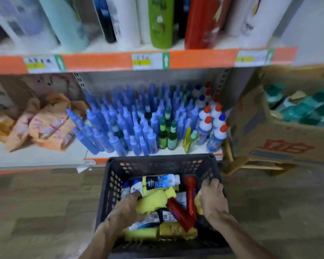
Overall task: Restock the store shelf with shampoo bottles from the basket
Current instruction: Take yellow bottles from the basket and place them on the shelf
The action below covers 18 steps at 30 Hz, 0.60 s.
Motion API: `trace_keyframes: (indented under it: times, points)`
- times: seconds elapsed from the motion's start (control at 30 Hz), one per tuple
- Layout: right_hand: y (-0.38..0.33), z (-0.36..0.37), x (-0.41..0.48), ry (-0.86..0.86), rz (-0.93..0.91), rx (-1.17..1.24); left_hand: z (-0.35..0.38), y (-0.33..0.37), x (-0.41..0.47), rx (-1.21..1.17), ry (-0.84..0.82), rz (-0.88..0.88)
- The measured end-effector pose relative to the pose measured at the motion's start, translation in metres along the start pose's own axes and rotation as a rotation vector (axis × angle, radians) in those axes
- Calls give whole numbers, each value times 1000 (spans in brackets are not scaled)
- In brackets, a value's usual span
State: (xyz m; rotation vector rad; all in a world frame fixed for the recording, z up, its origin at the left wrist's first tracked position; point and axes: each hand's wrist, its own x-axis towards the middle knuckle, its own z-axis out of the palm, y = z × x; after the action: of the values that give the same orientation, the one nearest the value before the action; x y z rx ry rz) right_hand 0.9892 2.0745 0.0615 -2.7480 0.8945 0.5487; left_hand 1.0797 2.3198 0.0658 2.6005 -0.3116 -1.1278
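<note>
A dark plastic basket (158, 162) stands on the floor in front of the shelf, filled with shampoo bottles lying on their sides. Both my hands are inside it. My left hand (124, 212) is closed around a yellow bottle (156, 200) in the middle. My right hand (212, 198) is wrapped over another yellow bottle (198, 202) against the basket's right wall, mostly hiding it. Two red bottles (180, 214) lie between the hands. A black and blue bottle (162, 181) rests at the far end. The upper shelf (101, 61) has tall shampoo bottles, among them a green one (160, 23) and a red one (202, 23).
The lower shelf (45, 157) is packed with several small blue bottles (120, 124), white bottles with red caps (213, 124) and orange packets (49, 124) at left. An open cardboard box (281, 131) of teal packs sits on a wooden stool (251, 165) at right. Wood-pattern floor surrounds the basket.
</note>
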Motion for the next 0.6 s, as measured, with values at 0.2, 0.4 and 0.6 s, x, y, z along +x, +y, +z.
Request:
trace_keyframes:
  times: [0.2,0.4,0.6]
  points:
    - [-34,-235,-60,44,-138,15,-156,86,-161,-251,83,84]
    - [-79,-471,-135,197,-243,-17,-336,171,-296,-290,311,181]
    - [-115,-665,-210,367,-293,89,-480,226,-400,-354,496,348]
